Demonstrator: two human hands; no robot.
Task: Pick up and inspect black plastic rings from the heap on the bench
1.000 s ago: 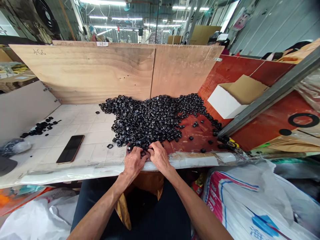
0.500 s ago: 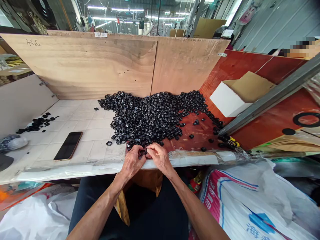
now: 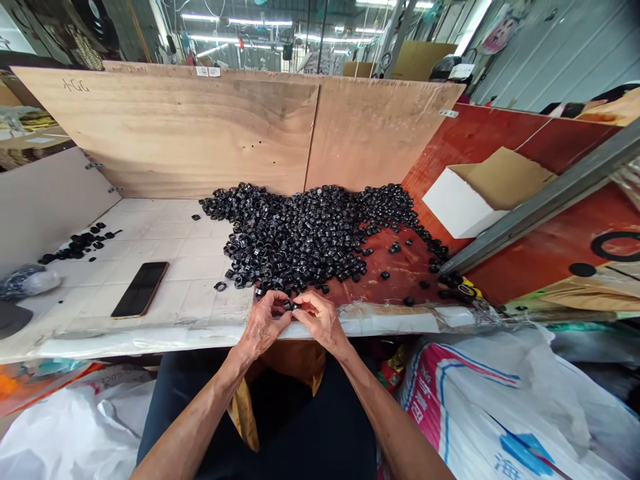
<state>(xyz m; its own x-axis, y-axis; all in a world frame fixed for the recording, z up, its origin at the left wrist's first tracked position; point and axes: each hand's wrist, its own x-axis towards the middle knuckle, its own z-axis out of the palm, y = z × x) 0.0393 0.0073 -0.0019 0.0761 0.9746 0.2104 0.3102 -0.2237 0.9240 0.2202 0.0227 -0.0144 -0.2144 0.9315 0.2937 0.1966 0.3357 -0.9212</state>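
Observation:
A big heap of small black rings [image 3: 300,233] lies against the wooden back board. At its near edge, over the table's front rim, my left hand [image 3: 265,321] pinches a small black ring [image 3: 287,305] between thumb and fingers. My right hand [image 3: 320,320] meets it from the other side, its fingers closed on a small black piece [image 3: 296,307] close to the left fingertips. Whether these are two separate parts or one is hard to make out. Below the hands, an open brown bag [image 3: 295,360] sits at my lap.
A phone [image 3: 140,290] lies on the left, with several black pieces [image 3: 80,245] beyond it. At the right are an open white box [image 3: 457,200] and a slanting metal bar [image 3: 540,197]. Printed white sacks [image 3: 480,400] stand below the table's right side.
The fingertips have shifted slightly around the small black pieces, and the dark part between them now shows at a different angle. The whole view has moved a little.

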